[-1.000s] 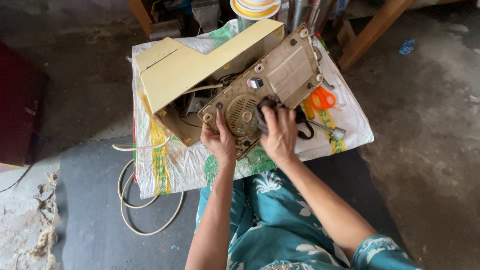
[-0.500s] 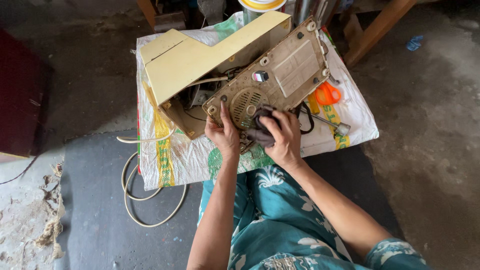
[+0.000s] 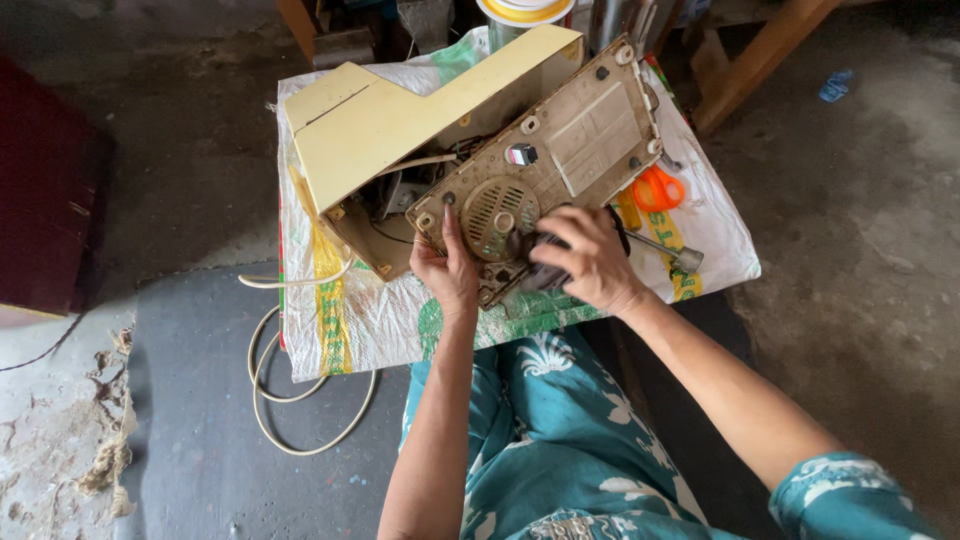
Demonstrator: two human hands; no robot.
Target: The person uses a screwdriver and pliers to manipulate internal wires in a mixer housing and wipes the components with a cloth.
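The cream-coloured appliance housing [image 3: 400,125] lies tipped on its side on a white woven sack [image 3: 380,310] spread over the floor, the sack printed with yellow bands and green round marks; its dirty beige base plate [image 3: 560,160] faces up and toward the person, tilted, with a round vent grille [image 3: 498,207] near its lower edge and a paler rectangular panel [image 3: 598,135] toward its upper right; a small black and white part [image 3: 520,154] sits on the plate between them; the left hand [image 3: 447,270] is pressed against the plate's lower left edge, fingers extended upward beside the grille, holding nothing else that can be seen; the right hand [image 3: 590,262] is curled over a dark object [image 3: 530,250] at the plate's lower right, fingers closed round it, though what that object is cannot be told; orange-handled scissors [image 3: 655,188] lie on the sack just right of the plate, and a metal tool with a socket end [image 3: 672,254] lies near the right hand; a pale cable [image 3: 300,400] runs from the housing off the sack's left edge and loops on the grey floor; a white roll with a yellow rim [image 3: 522,10] stands at the top edge; a wooden leg [image 3: 760,55] slants at upper right.
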